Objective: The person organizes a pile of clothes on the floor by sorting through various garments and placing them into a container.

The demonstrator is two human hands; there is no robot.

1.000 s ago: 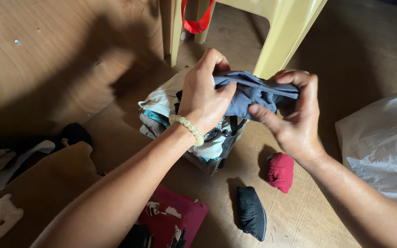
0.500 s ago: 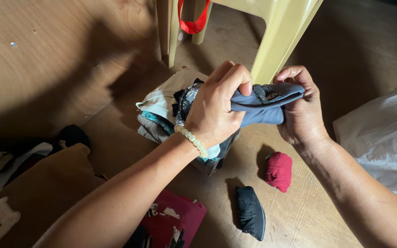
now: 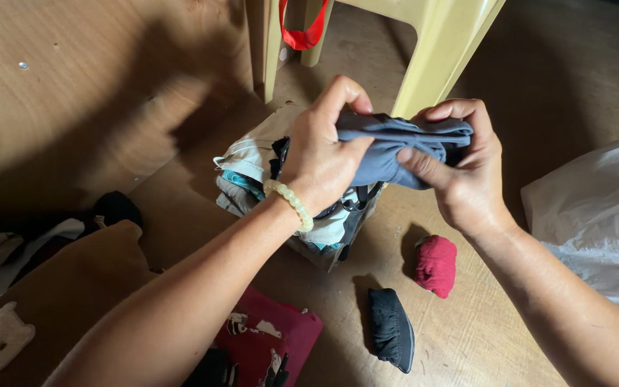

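At the bottom of the frame, closest to me, a dark red printed cloth lies on the wooden floor, with a rolled black garment to its right and a rolled red garment just above that. A pale, holed scrap sits at the lower left.

In the middle of the frame I have both hands up on a grey-blue garment. My left hand, a pale bead bracelet on its wrist, has its fingers closed over the left end, thumb pressed along the top. My right hand grips the right end, fingers curled over and thumb tucked underneath. The cloth is bunched into a tight bundle between them, held above a stack of folded clothes.

To do this well, I judge the roll should stay taut from both ends, thumbs pinning loose edges inward so the bundle matches the two on the floor.

Farther up, a pale yellow plastic stool stands with a red strap hanging by one leg. A white plastic bag fills the right edge. The room is dim and heavily shadowed.
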